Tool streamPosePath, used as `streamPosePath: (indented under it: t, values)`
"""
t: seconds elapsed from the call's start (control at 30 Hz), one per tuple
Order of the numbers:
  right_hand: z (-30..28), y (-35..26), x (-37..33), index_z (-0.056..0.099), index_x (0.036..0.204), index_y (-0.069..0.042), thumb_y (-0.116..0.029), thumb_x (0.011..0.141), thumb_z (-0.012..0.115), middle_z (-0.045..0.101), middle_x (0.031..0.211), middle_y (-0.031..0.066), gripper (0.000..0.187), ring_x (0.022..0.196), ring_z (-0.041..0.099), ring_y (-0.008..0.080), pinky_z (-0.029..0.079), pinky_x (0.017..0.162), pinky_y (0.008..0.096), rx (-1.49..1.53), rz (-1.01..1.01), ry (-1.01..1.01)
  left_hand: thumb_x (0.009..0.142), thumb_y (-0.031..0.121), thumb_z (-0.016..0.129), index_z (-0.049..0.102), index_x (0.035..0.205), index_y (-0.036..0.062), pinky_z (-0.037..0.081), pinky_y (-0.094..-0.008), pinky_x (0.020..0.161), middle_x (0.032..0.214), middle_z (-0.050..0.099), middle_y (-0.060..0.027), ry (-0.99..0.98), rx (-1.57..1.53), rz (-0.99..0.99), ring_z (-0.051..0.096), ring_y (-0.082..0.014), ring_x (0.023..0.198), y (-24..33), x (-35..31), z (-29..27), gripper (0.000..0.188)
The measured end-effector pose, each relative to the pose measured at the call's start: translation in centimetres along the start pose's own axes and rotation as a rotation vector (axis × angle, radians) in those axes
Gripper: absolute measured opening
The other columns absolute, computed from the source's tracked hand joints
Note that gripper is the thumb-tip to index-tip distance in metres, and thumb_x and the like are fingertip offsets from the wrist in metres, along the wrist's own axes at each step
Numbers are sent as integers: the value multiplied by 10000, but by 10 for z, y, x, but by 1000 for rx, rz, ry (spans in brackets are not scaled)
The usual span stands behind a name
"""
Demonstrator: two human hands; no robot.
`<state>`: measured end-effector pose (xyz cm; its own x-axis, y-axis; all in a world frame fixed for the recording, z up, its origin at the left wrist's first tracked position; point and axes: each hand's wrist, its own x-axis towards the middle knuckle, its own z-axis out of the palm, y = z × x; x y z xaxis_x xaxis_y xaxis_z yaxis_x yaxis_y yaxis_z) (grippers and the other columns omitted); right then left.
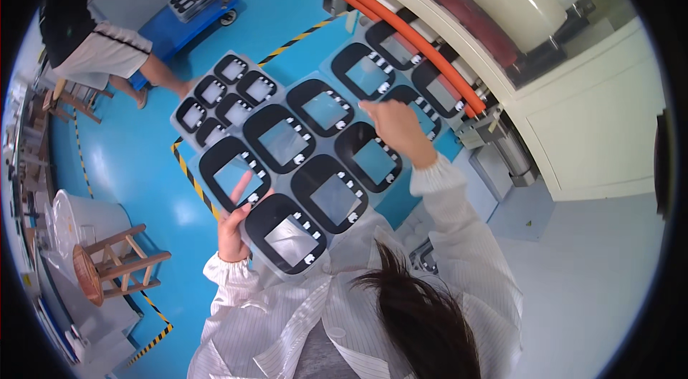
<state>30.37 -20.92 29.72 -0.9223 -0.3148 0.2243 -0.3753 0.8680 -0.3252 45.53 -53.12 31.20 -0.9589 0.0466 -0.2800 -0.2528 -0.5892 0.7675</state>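
Observation:
A clear plastic film sheet (307,162) printed with several black rounded frames with see-through windows stretches from in front of me up to the orange rollers. My left hand (235,227) grips its near left edge from underneath, and a finger shows through one window. Over the middle of the film is my right hand (398,128), its fingers bent and the fingertips against the film between two frames. The thumb of this hand is hidden. Just beyond the film lies a sheet with smaller black frames (235,110).
A machine with orange rollers (423,46) and a cream cabinet (588,114) stands at right. At left are a wooden stool (115,264), a white bin (89,218) and a person (93,42) by a blue cart (179,31). Yellow-black tape marks the floor.

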Motion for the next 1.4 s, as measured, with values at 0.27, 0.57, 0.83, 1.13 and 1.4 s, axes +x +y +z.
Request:
streamPosePath:
  t: [0.27,0.57,0.83,1.13,1.4]
  values:
    - [-73,27,-150,671,1025,-96,-97,879,526,623,689,126,206,603,596,247,463,566,333,280,236,-475,790,83,548,243,1464,63,459,-418,980,1251,500,-333,3,-174,-102,578,-367,1106,-6,15,-26,741]
    - [-32,27,-153,638,1062,2,-178,959,516,650,828,41,240,721,590,106,469,644,238,1081,632,-90,809,96,527,236,1473,82,379,-388,1049,1331,460,-287,-28,-67,-47,522,-331,1197,-23,55,-10,725]
    - [-16,13,-138,626,1080,12,-188,960,519,656,905,45,256,758,603,111,491,677,244,1266,576,-6,805,77,525,266,1462,74,377,-383,1051,1333,472,-256,14,-127,-71,516,-330,1198,-38,50,-8,707]
    - [-37,-10,-133,643,972,10,-197,964,518,667,873,36,243,686,586,87,482,645,227,1295,557,-68,867,94,493,232,1469,77,350,-381,1073,1367,437,-247,-105,-204,-164,482,-324,1235,-62,72,13,657]
    - [-49,-28,-135,641,967,12,-183,958,526,657,841,24,226,664,562,71,468,637,214,1335,465,-187,947,444,494,360,1404,78,430,-358,980,1273,544,-148,-137,-148,-188,548,-244,1146,-77,104,63,600]
